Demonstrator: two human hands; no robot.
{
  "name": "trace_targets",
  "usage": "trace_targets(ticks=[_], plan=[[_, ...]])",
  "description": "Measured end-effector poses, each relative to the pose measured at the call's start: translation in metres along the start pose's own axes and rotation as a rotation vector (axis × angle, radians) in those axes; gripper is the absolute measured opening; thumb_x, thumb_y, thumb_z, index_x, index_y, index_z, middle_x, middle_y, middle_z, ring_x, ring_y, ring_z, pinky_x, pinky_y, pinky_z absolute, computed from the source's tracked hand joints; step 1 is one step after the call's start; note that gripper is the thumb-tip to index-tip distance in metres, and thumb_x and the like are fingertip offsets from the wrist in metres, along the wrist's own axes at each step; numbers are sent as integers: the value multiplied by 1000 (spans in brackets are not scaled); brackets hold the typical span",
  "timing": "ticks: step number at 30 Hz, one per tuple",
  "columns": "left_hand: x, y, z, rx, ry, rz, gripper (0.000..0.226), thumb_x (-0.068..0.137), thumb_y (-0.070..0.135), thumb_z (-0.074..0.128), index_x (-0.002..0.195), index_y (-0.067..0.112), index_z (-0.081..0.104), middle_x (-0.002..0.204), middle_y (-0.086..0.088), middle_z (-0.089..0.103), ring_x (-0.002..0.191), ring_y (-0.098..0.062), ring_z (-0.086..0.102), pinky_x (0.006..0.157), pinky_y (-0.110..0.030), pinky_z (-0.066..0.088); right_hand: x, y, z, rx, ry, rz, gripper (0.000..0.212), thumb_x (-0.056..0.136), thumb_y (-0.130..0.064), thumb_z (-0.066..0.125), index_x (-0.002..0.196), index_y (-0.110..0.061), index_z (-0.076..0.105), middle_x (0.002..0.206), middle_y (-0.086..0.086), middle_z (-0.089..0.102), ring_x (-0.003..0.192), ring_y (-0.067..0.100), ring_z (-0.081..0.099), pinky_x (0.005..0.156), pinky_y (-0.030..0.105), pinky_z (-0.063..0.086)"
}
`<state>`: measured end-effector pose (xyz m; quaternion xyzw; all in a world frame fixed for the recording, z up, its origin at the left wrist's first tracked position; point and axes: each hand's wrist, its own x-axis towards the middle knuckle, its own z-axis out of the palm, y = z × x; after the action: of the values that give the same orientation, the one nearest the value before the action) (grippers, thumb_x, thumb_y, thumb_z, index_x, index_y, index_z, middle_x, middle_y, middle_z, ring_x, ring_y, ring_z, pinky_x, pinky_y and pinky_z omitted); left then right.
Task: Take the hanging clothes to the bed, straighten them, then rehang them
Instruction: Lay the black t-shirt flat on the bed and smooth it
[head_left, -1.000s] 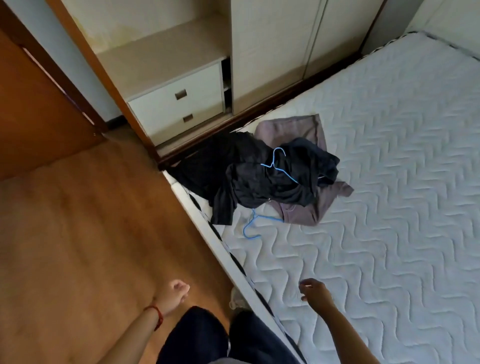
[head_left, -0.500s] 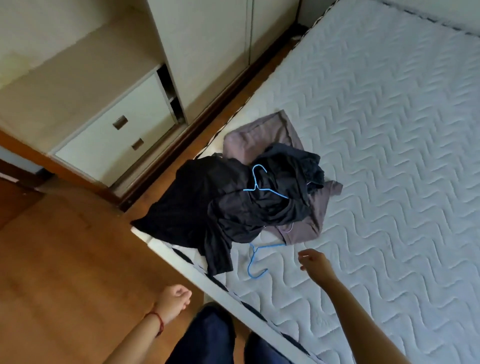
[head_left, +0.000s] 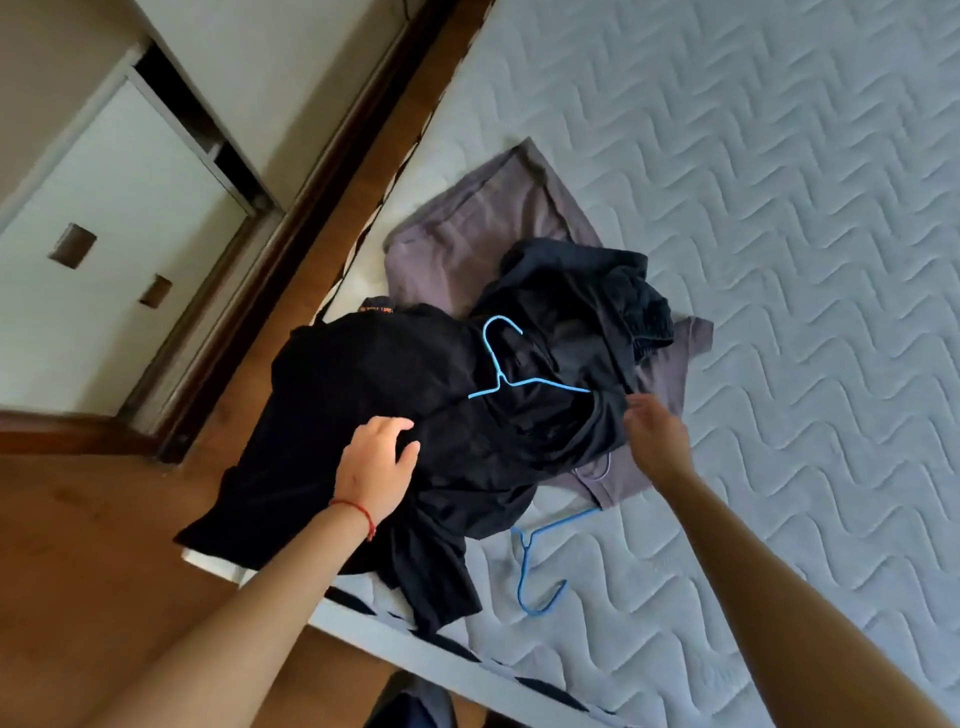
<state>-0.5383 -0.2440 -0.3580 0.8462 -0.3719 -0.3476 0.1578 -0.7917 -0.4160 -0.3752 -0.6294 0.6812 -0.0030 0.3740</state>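
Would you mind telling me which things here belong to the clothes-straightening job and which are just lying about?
Part of the job:
- crumpled black garments, under the left hand
- mauve-grey garment beneath them
- upper blue wire hanger
- lower blue wire hanger
- white quilted mattress
- right hand, at the black fabric's edge

Just there:
- cream drawer unit
- wooden floor

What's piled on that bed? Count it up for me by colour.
Blue hangers: 2, one on top of the pile, one on the mattress by the bed's edge
Black garments: at least 2, a shirt and a bunched piece
Mauve-grey garments: 1
Total: 5
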Motion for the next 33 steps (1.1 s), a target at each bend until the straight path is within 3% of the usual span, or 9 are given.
trace_targets(ticks=[5, 8, 11, 13, 18, 22, 29, 31, 33], plan=[[40, -1, 39, 100, 27, -46, 36, 91, 23, 50, 123, 7, 52, 127, -11, 53, 117, -28, 48, 98, -44, 40, 48, 6, 33, -182, 22, -198, 43, 92, -6, 41, 134, -11, 44, 136, 13, 49, 127, 32, 43, 103, 41, 36], [48, 0, 48, 201, 32, -22, 33, 91, 26, 50, 118, 7, 53, 119, -11, 58, 111, -30, 52, 93, -42, 40, 58, 15, 45, -357, 20, -236, 40, 92, -7, 41, 132, -10, 46, 131, 16, 52, 122, 35, 45, 102, 44, 32], [46, -2, 51, 177, -29, -26, 21, 92, 28, 49, 85, 9, 51, 90, -11, 61, 94, -36, 59, 79, -42, 44, 56, 27, 52, -431, 16, -211, 30, 94, -15, 46, 122, -6, 53, 119, 18, 59, 114, 38, 49, 95, 44, 34], [37, -4, 49, 147, -30, -30, 30, 92, 30, 49, 71, 10, 40, 70, -2, 48, 82, -38, 58, 69, -41, 44, 47, 31, 49, -413, 25, -226, 27, 93, -19, 49, 114, -5, 59, 112, 17, 63, 109, 37, 53, 92, 42, 35], [1, 4, 27, -43, 126, 24, 24, 90, 23, 54, 90, -1, 60, 80, -6, 57, 77, -29, 59, 68, -39, 49, 12, 23, 18, -234, 160, -380, 14, 88, -11, 58, 95, -4, 68, 91, 16, 68, 90, 36, 61, 84, 41, 41], [-39, 25, -7, -109, 304, 119, 20, 86, 13, 60, 91, -6, 64, 81, -13, 64, 77, -29, 63, 67, -28, 43, -22, -4, -24, -77, 205, -500, 13, 85, -8, 61, 92, -2, 70, 89, 15, 69, 84, 34, 63, 77, 40, 48], [-111, 76, -86, -125, 606, 268, 20, 83, 6, 64, 95, -10, 66, 93, -24, 70, 90, -36, 66, 79, -27, 43, -88, -55, -106, 26, 312, -675, 17, 83, -15, 66, 94, -3, 72, 91, 14, 71, 86, 30, 65, 79, 32, 47], [-125, 92, -111, -133, 679, 342, 21, 82, 11, 62, 90, -7, 66, 86, -21, 70, 82, -33, 67, 73, -17, 39, -107, -69, -133, 50, 350, -740, 21, 81, -21, 64, 86, -2, 72, 82, 14, 70, 77, 30, 65, 72, 26, 45], [-139, 111, -139, -145, 737, 420, 24, 81, 16, 57, 86, -5, 67, 82, -19, 70, 76, -28, 66, 66, -15, 36, -125, -83, -160, 86, 390, -785, 20, 79, -21, 63, 79, -2, 70, 76, 13, 69, 69, 30, 64, 67, 21, 41]])
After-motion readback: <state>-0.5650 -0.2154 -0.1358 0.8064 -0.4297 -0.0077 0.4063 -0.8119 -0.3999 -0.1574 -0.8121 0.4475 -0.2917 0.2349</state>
